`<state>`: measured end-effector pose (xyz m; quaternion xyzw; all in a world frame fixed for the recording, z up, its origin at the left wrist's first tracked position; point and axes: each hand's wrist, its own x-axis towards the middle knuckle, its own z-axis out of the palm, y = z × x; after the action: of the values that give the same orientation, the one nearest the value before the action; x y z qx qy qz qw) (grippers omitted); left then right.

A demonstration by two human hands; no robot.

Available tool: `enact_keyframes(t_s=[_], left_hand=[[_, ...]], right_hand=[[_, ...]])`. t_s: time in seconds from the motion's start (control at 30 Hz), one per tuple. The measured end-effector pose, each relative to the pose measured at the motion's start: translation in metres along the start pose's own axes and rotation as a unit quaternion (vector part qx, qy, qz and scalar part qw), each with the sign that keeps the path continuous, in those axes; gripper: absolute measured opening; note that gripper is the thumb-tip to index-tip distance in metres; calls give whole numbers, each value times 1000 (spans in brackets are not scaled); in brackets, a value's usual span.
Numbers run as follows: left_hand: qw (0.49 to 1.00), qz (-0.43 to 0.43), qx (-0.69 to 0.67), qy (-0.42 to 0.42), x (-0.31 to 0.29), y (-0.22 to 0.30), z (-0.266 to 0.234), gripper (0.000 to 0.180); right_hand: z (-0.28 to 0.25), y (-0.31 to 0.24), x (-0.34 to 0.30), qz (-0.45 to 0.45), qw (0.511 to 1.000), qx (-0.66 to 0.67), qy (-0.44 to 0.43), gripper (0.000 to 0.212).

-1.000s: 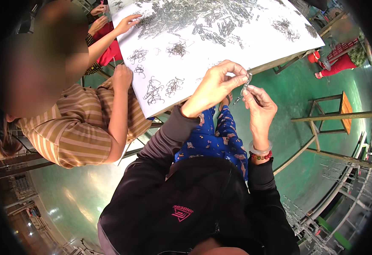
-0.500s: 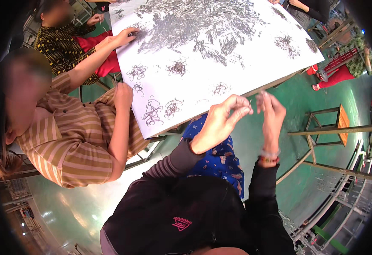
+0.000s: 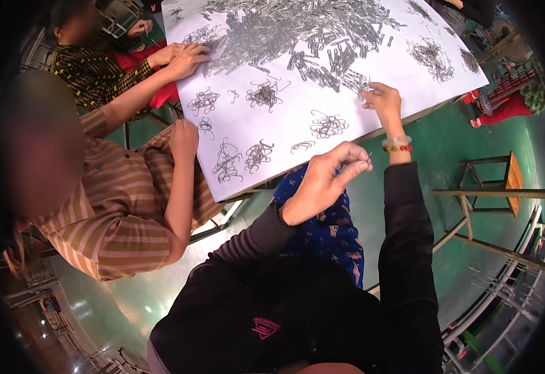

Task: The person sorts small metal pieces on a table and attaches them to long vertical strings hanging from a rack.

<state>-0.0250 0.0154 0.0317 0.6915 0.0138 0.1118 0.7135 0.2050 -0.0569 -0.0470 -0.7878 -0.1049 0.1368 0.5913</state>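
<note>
Over the table's near edge, my left hand (image 3: 331,181) pinches a tiny, thin wire-like piece (image 3: 371,154) between thumb and forefinger; its exact shape is too small to tell. My right hand (image 3: 383,103) is at the near edge of a big pile of dark, narrow metal loops (image 3: 285,37). Its thumb and fingers are drawn together by a few loops (image 3: 352,81), and what lies between the tips is hidden. Closest to my left hand on the white tabletop (image 3: 285,128) are a small heap of curved wire hooks (image 3: 328,126) and a few loose hooks (image 3: 302,146).
More hook heaps (image 3: 263,95) lie left and right on the table. A person in a striped shirt (image 3: 129,212) sits at my left, one hand (image 3: 185,61) at the pile. Another person (image 3: 98,71) sits beyond. A wooden stool (image 3: 514,184) stands on the green floor at right.
My right hand has moved from beside my left hand, forward to the pile's edge. My left hand stays pinched in nearly the same place. The loose hooks near it now show clearly.
</note>
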Motion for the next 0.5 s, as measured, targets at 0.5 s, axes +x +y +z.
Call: enact_keyframes(t_s=[0.5], left_hand=[[982,97,159,19,-14,3,1,14]], right_hand=[[-34,-97,-186,-125,981,145,-11,17]])
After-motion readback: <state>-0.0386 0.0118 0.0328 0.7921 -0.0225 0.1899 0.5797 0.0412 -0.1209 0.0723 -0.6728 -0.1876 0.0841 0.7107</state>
